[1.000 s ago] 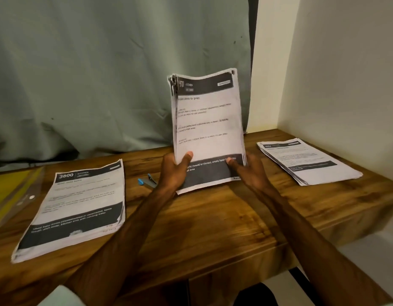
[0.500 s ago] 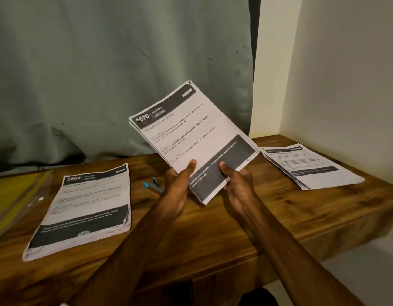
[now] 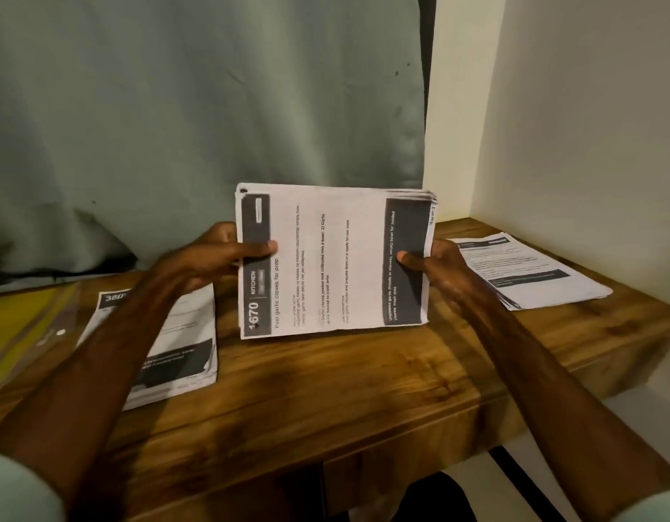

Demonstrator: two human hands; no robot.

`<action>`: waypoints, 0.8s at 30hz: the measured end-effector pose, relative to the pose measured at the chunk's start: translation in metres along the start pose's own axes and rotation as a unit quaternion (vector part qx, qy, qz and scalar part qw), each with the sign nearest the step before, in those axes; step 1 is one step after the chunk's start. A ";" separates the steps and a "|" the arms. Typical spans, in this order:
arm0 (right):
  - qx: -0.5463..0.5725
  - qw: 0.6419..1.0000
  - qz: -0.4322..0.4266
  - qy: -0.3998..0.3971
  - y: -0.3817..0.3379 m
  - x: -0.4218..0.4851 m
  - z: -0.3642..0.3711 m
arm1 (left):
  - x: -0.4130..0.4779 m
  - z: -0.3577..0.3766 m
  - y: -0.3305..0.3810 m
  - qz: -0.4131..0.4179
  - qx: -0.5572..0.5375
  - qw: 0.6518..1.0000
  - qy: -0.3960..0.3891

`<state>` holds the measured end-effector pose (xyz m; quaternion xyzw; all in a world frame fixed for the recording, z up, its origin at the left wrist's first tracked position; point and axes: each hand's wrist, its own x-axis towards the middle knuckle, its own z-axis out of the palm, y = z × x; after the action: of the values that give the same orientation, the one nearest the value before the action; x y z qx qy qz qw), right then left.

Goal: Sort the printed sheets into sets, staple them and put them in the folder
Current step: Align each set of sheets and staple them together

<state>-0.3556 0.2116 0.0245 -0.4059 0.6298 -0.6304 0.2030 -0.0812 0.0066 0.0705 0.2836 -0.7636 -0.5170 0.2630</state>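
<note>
Change: 1670 set [image 3: 333, 258] now turned sideways, long edge down toward worktop [image 3: 325, 393].
Grip: left hand [image 3: 213, 258], right hand [image 3: 437, 271] pinch its short ends.
Meaning: likely squaring edges for stapling.

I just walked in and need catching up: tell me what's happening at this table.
A person holds a stack of printed sheets sideways and upright, lower edge down by the wooden table, apparently squaring it. The left grip pinches its header end, the right grip its footer end. A left stack and a right stack lie flat, and a yellow folder sits far left.
</note>
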 end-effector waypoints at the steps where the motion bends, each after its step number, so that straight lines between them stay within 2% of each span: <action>1: -0.024 1.000 -0.003 0.008 -0.001 0.002 0.001 | 0.000 0.008 -0.002 0.002 -0.001 1.000 -0.002; 3: -0.063 0.997 -0.013 0.042 -0.003 0.005 0.003 | 0.001 0.024 -0.011 0.003 -0.033 0.999 0.031; 7: -0.100 0.986 -0.047 0.125 0.002 0.007 0.009 | 0.007 0.055 -0.019 0.024 -0.056 0.987 0.147; 10: -0.108 0.973 -0.070 0.193 0.002 0.009 0.015 | 0.008 0.079 -0.008 0.067 -0.053 0.975 0.206; 13: -0.119 0.962 -0.099 0.224 -0.004 0.010 0.022 | 0.006 0.097 0.003 0.121 -0.031 0.961 0.247; 17: -0.121 0.954 -0.134 0.237 0.009 0.008 0.029 | 0.005 0.112 -0.008 0.127 -0.007 0.952 0.279; 21: -0.148 0.968 -0.084 0.184 0.048 -0.003 0.039 | 0.000 0.123 -0.040 0.054 0.015 0.966 0.251; 24: -0.156 0.968 -0.063 0.187 0.056 -0.004 0.040 | 0.001 0.125 -0.055 0.045 0.008 0.968 0.245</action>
<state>-0.3371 0.1824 -0.0352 -0.3460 0.7204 -0.6006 -0.0245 -0.1598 0.0694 -0.0224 0.3689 -0.6917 -0.4133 0.4632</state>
